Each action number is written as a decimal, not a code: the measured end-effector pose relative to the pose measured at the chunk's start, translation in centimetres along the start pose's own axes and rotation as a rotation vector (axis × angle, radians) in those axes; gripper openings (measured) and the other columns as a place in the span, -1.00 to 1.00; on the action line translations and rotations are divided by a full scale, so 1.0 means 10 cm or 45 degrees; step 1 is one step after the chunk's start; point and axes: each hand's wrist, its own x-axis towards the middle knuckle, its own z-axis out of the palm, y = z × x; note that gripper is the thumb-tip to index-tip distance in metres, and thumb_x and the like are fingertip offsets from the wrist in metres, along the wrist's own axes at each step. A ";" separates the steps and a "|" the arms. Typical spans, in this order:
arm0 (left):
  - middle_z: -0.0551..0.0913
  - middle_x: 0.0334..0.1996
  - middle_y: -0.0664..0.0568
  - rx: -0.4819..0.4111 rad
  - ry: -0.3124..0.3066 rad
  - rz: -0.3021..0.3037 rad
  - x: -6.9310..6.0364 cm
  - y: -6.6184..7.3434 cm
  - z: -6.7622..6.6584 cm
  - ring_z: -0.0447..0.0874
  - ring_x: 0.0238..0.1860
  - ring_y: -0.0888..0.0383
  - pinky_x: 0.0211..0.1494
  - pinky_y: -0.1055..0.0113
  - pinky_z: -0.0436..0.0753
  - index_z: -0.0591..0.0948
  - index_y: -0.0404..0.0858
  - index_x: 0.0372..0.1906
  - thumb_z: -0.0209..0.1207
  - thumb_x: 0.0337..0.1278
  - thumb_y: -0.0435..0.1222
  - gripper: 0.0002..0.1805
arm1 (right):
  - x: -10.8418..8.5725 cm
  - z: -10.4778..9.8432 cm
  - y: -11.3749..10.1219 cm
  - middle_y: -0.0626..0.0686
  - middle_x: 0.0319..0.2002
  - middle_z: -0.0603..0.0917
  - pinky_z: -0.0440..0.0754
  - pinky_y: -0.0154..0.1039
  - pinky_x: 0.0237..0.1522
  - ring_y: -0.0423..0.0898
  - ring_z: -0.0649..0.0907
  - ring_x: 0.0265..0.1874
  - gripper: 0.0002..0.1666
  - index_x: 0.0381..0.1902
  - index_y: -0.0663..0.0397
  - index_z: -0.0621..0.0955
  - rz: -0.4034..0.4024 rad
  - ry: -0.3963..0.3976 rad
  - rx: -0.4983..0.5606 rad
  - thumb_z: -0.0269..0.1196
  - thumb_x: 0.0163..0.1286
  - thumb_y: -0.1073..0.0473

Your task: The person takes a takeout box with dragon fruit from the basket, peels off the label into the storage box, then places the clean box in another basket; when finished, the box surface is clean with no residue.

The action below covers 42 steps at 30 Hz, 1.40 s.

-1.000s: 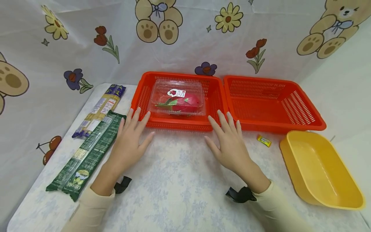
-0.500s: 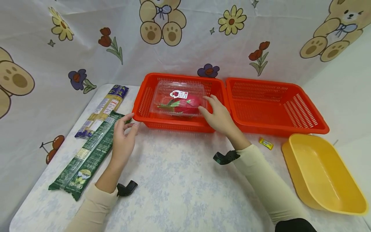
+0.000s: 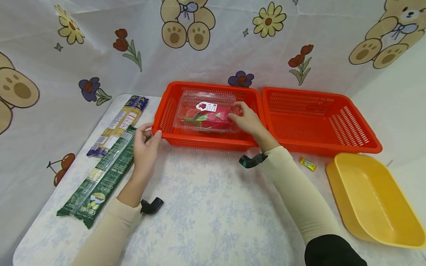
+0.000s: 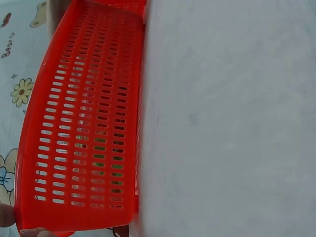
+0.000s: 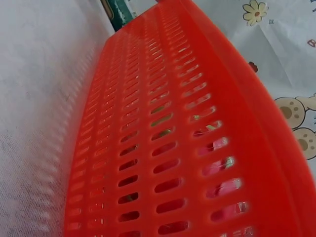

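Note:
The left red basket (image 3: 206, 142) stands at the back of the table. Lying in it is a clear plastic clamshell box (image 3: 188, 103) with a pink dragon fruit (image 3: 213, 120) inside and a white label on its lid. My left hand (image 3: 144, 151) grips the basket's front left corner, thumb over the rim; fingertips (image 4: 37, 232) show at this rim in the left wrist view. Reaching over the front rim, my right hand (image 3: 247, 120) pinches the right end of the clamshell box. Some of its fingers are hidden. Through the slots in the right wrist view, pink fruit shows.
A second red basket (image 3: 299, 123) adjoins on the right, with a yellow basin (image 3: 372, 199) in front of it. Near them lies a small yellow candy (image 3: 307, 164). Left are a green noodle packet (image 3: 103, 181) and a blue-and-yellow noodle packet (image 3: 121, 123).
Both hands were spread in front of the basket. The left has moved onto the basket's corner and taken hold; the right has gone over the rim to the clamshell box.

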 end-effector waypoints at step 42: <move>0.47 -0.19 -0.03 -0.034 0.048 -0.042 0.02 -0.05 0.02 0.50 -0.26 0.08 -0.15 0.47 0.60 0.47 -0.18 0.26 0.20 0.45 -0.30 -0.63 | -0.02 -0.06 0.04 0.20 0.01 0.49 0.74 -0.13 -0.28 -0.05 0.57 -0.52 -0.50 0.33 -0.11 0.37 -0.021 -0.168 0.498 0.23 0.52 0.13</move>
